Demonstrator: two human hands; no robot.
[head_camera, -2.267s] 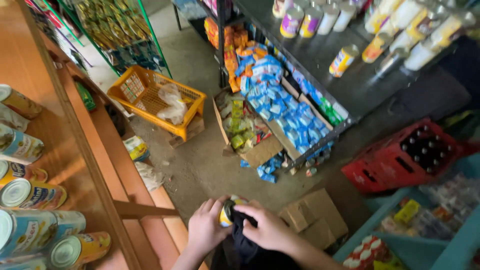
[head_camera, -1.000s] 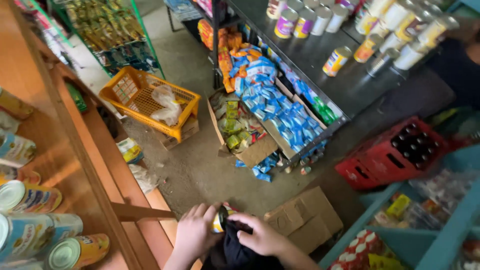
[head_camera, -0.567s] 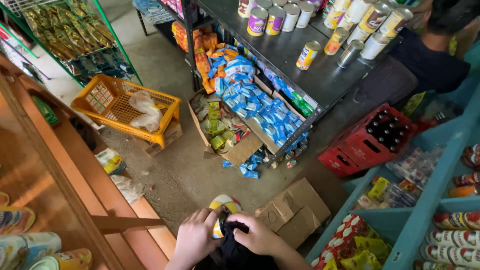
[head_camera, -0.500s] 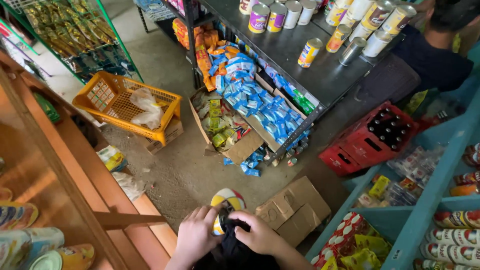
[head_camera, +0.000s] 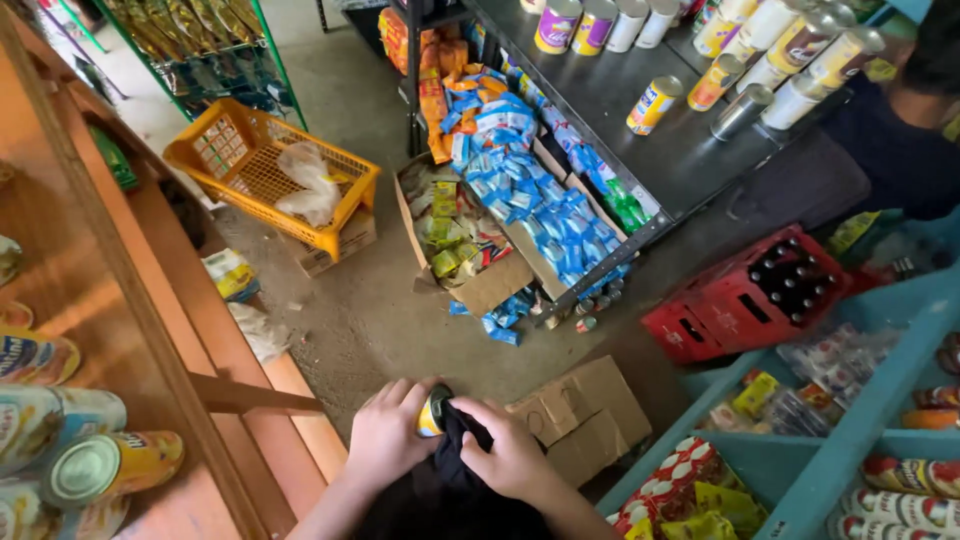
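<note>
Gripping a small yellow tin can (head_camera: 433, 411) steady in my left hand (head_camera: 388, 432); right hand (head_camera: 512, 455) clenches a dark cloth (head_camera: 458, 440) over its end, probably wiping.

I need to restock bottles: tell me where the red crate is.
The red crate sits on the floor at right in the head view, below the grey shelf of cans and beside the blue shelf.

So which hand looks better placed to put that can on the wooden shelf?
Probably the left hand: it wraps the can and lies nearer the wooden shelf. The right hand presses a dark cloth against it.
</note>
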